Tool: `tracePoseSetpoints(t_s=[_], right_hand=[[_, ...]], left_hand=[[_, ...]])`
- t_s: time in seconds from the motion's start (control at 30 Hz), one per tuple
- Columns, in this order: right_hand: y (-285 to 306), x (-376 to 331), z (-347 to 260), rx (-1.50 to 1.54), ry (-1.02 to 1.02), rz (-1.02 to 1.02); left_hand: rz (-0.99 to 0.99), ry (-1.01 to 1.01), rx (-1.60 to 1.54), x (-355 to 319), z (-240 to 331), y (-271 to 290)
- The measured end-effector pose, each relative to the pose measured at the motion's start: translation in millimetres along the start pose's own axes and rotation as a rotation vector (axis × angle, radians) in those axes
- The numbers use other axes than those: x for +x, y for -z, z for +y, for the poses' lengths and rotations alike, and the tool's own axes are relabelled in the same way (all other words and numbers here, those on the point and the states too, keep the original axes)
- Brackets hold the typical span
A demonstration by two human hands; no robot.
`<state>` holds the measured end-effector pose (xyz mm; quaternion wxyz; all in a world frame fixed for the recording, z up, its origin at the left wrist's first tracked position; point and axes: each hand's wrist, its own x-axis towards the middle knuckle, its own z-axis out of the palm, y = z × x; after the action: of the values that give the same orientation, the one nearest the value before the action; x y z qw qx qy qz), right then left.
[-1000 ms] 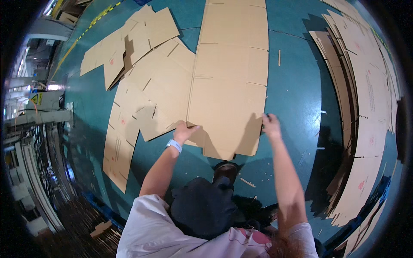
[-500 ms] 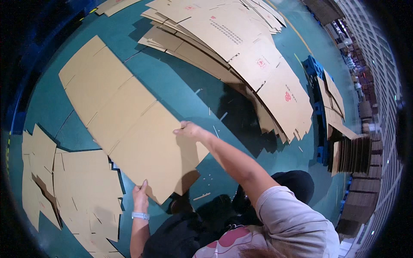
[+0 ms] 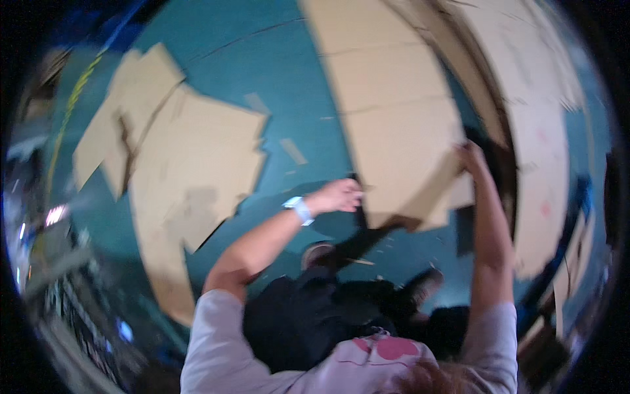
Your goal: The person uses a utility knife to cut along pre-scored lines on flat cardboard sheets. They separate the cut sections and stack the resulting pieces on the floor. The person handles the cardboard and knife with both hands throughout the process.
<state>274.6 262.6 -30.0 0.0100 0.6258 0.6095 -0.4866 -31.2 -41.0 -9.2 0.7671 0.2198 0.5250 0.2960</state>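
— Though blurred, clearly held at both side edges: a long, flat, tan cardboard sheet (image 3: 394,111) with crosswise creases. How gripped by the left hand (image 3: 341,196)?

— Closed on the left edge, near the close end, just ahead of a pale blue wristband (image 3: 299,210).

— And by the right hand (image 3: 468,157)?

— Pinched narrow on the right edge, a little farther forward.

— Placed where?

— Above the teal floor (image 3: 243,69), stretching away ahead. Well apart to the left, see overlapping flat tan cardboard pieces with notched edges (image 3: 197,148). Close by on the right, see a layered stack of tan cardboard sheets (image 3: 541,144).

— Touching that stack?

— Too blurred to tell.
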Motion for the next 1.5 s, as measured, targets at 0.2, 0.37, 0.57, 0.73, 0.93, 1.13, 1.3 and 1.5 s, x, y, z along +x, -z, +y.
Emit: tracePoseSetpoints(t_s=[0.2, 0.37, 0.57, 0.73, 0.93, 1.13, 1.3, 1.5], right_hand=[[51.6, 39.8, 103.8, -0.153, 0.075, 0.275], [-1.0, 12.5, 16.9, -0.747, 0.185, 0.553], [-119.1, 1.3, -155.4, -0.393, 0.697, 0.022], [-256.5, -34.6, -295.6, -0.517, 0.751, -0.196], [-378.5, -45.2, -327.0, -0.676, 0.594, -0.368], [-417.0, -58.6, -301.4, -0.751, 0.611, -0.416], [-400.1, -93.9, -329.6, -0.677, 0.441, -0.532], [-311.1, -1.5, -228.5, -0.595, 0.542, -0.476]], left_hand=[[1.3, -0.308, 0.862, -110.7, -71.6, 89.6], [1.755, -0.029, 0.146, -225.1, -210.6, 128.1], [2.019, 0.569, 0.074, -261.1, -205.2, 194.2], [1.911, 0.66, 0.008, -278.2, -205.5, 225.3], [1.896, 0.311, -0.263, -302.0, -228.6, 244.3], [1.378, -0.297, -0.502, -234.2, -157.5, 212.2], [1.378, -0.479, -0.734, -187.0, -179.4, 204.5], [1.332, -0.414, -0.23, -142.8, -178.3, 123.0]])
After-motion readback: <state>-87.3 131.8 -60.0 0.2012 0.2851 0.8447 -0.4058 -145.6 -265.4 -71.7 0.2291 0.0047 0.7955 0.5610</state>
